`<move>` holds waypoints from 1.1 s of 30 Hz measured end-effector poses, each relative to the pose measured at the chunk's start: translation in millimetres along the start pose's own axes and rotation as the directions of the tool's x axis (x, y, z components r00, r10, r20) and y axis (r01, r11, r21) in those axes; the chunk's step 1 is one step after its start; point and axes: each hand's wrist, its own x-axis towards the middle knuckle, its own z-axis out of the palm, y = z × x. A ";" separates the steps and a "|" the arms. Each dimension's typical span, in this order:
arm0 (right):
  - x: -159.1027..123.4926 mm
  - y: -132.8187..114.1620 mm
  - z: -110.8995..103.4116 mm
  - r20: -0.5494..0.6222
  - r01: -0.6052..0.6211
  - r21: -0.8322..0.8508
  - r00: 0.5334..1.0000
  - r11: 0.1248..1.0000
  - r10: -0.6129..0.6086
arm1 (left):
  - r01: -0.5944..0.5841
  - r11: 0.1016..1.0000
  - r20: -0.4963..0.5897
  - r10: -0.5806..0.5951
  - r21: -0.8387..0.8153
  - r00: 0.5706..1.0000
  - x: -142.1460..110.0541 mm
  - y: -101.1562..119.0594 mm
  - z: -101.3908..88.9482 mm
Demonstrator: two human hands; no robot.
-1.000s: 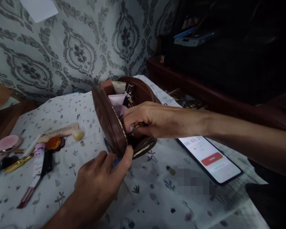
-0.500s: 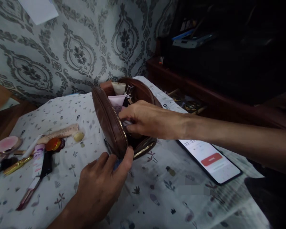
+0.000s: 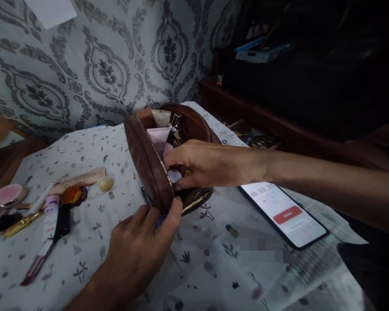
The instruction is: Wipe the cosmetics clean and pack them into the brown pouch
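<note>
Right hand [image 3: 210,165] has parted fingers wider inside brown leather zippered pouch [image 3: 145,166], beside white rounded item [image 3: 174,176]; left hand [image 3: 134,248] touches pouch's front edge, grip I can't tell.

— What sort of place do we take this for?
— A home, we think: we see an ornate patterned wall [image 3: 106,71] behind a cloth [image 3: 210,233] printed with flamingos and pineapples
— And what else do we have?
— Personal cosmetics [image 3: 81,178] on it and dark reddish furniture [image 3: 227,98] alongside
</note>
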 end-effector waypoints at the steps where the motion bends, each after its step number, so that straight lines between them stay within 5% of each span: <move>1: -0.4 -1.0 0.3 -0.004 -0.006 0.002 1.000 1.000 0.006 | 0.002 1.000 -0.004 -0.002 -0.003 1.000 0.4 0.3 0.6; 9: -2.9 -7.3 -10.5 0.124 0.051 0.048 0.991 0.998 -0.057 | 0.014 1.000 -0.021 -0.014 -0.015 1.000 -0.9 0.5 1.9; 21: -17.2 -5.1 -2.1 0.009 -0.075 -0.103 0.997 0.992 0.076 | -0.016 0.999 -0.008 0.016 -0.033 1.000 -3.1 -1.8 4.7; 33: -16.2 -9.6 2.5 0.026 0.080 -0.146 0.997 0.986 -0.077 | -0.029 0.997 -0.022 0.028 -0.066 0.999 -4.6 -3.1 10.3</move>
